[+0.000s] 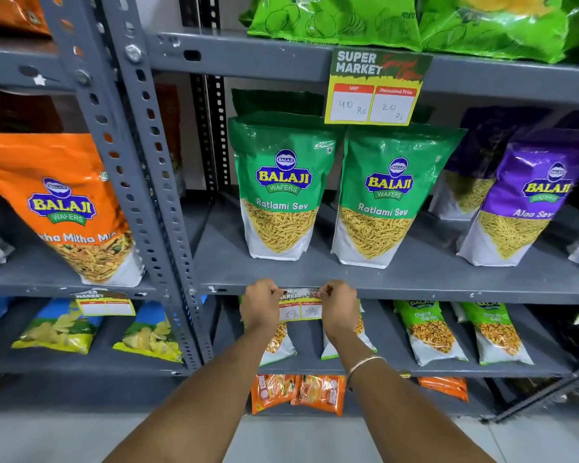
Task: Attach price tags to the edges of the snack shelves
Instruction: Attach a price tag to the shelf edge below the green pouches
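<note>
A price tag (pixel 300 304) with a green "Super Market" header and two white price boxes lies against the front edge of the grey middle shelf (pixel 448 290), below two green Ratlami Sev bags (pixel 279 188). My left hand (pixel 259 304) pinches the tag's upper left corner. My right hand (pixel 340 305) pinches its upper right corner. Both hands press the tag's top against the shelf edge. A second tag (pixel 376 86) hangs from the shelf above, marked 40 and 20. A third tag (pixel 102 304) sits on the left rack's edge.
A perforated grey upright (pixel 141 155) divides the two racks. An orange mix bag (pixel 71 208) stands on the left, purple Aloo Sev bags (pixel 528 198) on the right. Green bags (pixel 428 332) and orange packets (pixel 298 392) fill lower shelves. The grey floor (pixel 281 439) lies below.
</note>
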